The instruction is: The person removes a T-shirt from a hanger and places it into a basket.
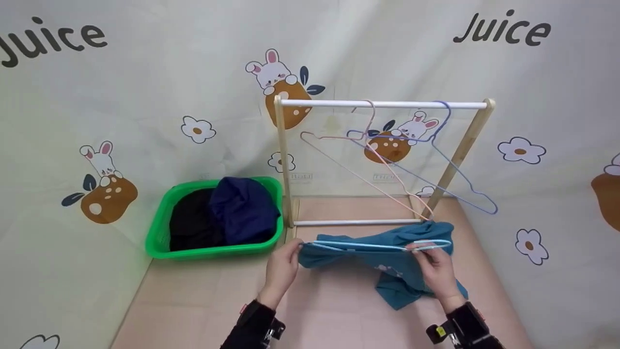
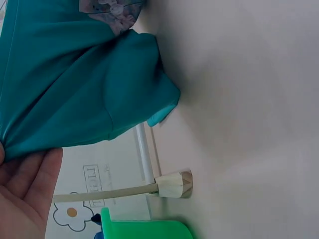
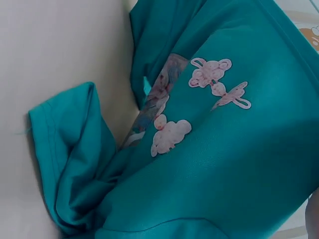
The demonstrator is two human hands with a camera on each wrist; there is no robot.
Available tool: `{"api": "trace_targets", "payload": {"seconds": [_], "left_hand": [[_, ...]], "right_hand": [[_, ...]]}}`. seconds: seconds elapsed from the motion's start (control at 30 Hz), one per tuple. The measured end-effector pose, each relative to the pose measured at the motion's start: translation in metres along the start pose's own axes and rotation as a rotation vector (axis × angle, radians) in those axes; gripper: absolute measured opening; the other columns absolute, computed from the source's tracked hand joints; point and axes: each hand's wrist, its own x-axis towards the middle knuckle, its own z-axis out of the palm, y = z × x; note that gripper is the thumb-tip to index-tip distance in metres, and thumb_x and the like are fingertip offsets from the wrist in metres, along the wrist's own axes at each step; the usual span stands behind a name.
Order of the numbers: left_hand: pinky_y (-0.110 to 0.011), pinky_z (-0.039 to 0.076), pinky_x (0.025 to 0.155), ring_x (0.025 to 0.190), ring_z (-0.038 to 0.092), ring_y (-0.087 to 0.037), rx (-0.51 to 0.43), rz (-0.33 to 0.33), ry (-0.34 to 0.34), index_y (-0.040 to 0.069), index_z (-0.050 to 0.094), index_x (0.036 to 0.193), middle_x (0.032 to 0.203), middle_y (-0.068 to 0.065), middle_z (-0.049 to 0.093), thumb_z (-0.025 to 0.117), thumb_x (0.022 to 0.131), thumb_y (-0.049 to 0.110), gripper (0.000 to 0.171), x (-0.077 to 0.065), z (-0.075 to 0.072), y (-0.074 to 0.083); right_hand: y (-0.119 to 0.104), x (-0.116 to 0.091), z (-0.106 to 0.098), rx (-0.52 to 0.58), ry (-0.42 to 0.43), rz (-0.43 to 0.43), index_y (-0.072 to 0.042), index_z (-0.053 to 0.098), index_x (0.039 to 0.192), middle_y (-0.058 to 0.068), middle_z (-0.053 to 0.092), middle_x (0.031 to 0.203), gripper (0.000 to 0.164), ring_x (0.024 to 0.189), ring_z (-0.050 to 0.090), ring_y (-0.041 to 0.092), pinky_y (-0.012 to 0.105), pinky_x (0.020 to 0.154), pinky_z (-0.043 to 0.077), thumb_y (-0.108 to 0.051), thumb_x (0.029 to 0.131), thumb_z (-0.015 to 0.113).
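A teal shirt (image 1: 402,264) with pale knot-shaped trims hangs bunched between both hands, low over the table. Along its upper edge runs a light blue clothes hanger (image 1: 368,245), its hook end pointing right. At the left corner my left hand (image 1: 283,266) pinches the shirt's edge beside the hanger's end; the left wrist view shows fingers (image 2: 42,181) against the cloth. My right hand (image 1: 438,271) pinches the hanger near its hook, with shirt behind it. From the right wrist, the shirt front (image 3: 229,149) and a loose sleeve (image 3: 75,159) fill most of the view.
Behind the hands stands a small rack with a white top rail (image 1: 329,103) and wooden legs. A pink hanger (image 1: 339,160) and a blue hanger (image 1: 465,169) hang from it. To the left is a green basket (image 1: 160,228) holding dark blue and black clothes (image 1: 244,208).
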Motion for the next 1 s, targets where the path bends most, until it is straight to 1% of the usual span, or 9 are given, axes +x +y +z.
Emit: {"api": "trace_targets", "payload": {"seconds": [0.13,0.27,0.33,0.47,0.57,0.7,0.8,0.87,1.0], "left_hand": [[-0.036,0.054,0.063,0.073,0.068,-0.019,0.021,0.012,-0.011,0.009,0.068,0.094,0.084,-0.003,0.071,0.068,0.090,-0.001,0.010,-0.001,0.002,0.000],[-0.033,0.055,0.064,0.076,0.070,-0.017,0.021,0.065,-0.038,0.010,0.069,0.095,0.087,-0.002,0.073,0.069,0.090,0.000,0.011,-0.003,0.008,0.003],[-0.033,0.055,0.065,0.078,0.071,-0.017,0.030,0.095,-0.053,0.010,0.070,0.098,0.089,-0.002,0.073,0.069,0.090,0.001,0.012,-0.005,0.012,0.006],[-0.033,0.056,0.066,0.081,0.071,-0.017,0.059,0.126,-0.113,0.010,0.070,0.101,0.092,-0.001,0.074,0.069,0.091,0.004,0.012,-0.008,0.018,0.012],[-0.033,0.056,0.068,0.083,0.071,-0.018,0.075,0.121,-0.176,0.010,0.071,0.103,0.094,-0.003,0.074,0.068,0.092,0.006,0.012,-0.012,0.022,0.015],[-0.032,0.056,0.067,0.081,0.071,-0.017,0.113,0.105,-0.258,0.010,0.072,0.102,0.092,-0.002,0.074,0.067,0.093,0.007,0.011,-0.017,0.024,0.018],[-0.031,0.056,0.067,0.080,0.070,-0.015,0.146,0.087,-0.318,0.011,0.071,0.101,0.090,-0.001,0.074,0.067,0.093,0.009,0.009,-0.021,0.026,0.017],[-0.031,0.055,0.066,0.079,0.070,-0.015,0.148,0.077,-0.341,0.012,0.071,0.099,0.089,-0.001,0.073,0.067,0.093,0.008,0.008,-0.024,0.026,0.016],[-0.032,0.054,0.063,0.076,0.070,-0.017,0.149,0.079,-0.360,0.012,0.069,0.093,0.085,-0.001,0.073,0.067,0.093,0.007,0.005,-0.032,0.027,0.009]], "right_hand": [[0.008,0.000,0.007,0.097,0.005,0.040,0.011,0.065,0.103,0.016,0.069,0.098,0.025,0.096,0.064,0.009,0.018,0.089,0.049,0.026,0.089,0.050],[0.019,0.002,0.018,0.156,0.005,0.038,0.011,0.065,0.105,0.018,0.068,0.097,0.026,0.095,0.066,0.013,0.020,0.086,0.051,0.025,0.089,0.051],[0.018,0.007,0.024,0.163,0.017,0.050,0.011,0.066,0.106,0.017,0.069,0.096,0.024,0.095,0.066,0.014,0.020,0.085,0.051,0.023,0.090,0.052],[0.001,0.021,0.034,0.159,0.037,0.142,0.012,0.065,0.106,0.021,0.070,0.094,0.018,0.094,0.069,0.011,0.020,0.084,0.051,0.017,0.093,0.054],[-0.014,0.034,0.039,0.175,0.035,0.217,0.014,0.062,0.106,0.026,0.070,0.097,0.014,0.094,0.070,0.011,0.021,0.084,0.052,0.014,0.094,0.055],[-0.014,0.049,0.043,0.235,0.024,0.260,0.013,0.061,0.105,0.023,0.071,0.099,0.011,0.093,0.070,0.012,0.022,0.082,0.052,0.008,0.096,0.057],[-0.011,0.059,0.045,0.327,0.028,0.254,0.015,0.057,0.104,0.019,0.073,0.098,0.013,0.094,0.070,0.015,0.025,0.083,0.052,0.005,0.097,0.057],[-0.013,0.067,0.045,0.373,0.040,0.245,0.017,0.053,0.105,0.018,0.073,0.099,0.015,0.094,0.070,0.016,0.026,0.083,0.052,0.004,0.098,0.056],[-0.020,0.086,0.042,0.387,0.062,0.211,0.016,0.050,0.107,0.016,0.073,0.100,0.016,0.088,0.067,0.018,0.025,0.080,0.051,0.003,0.099,0.054]]}}
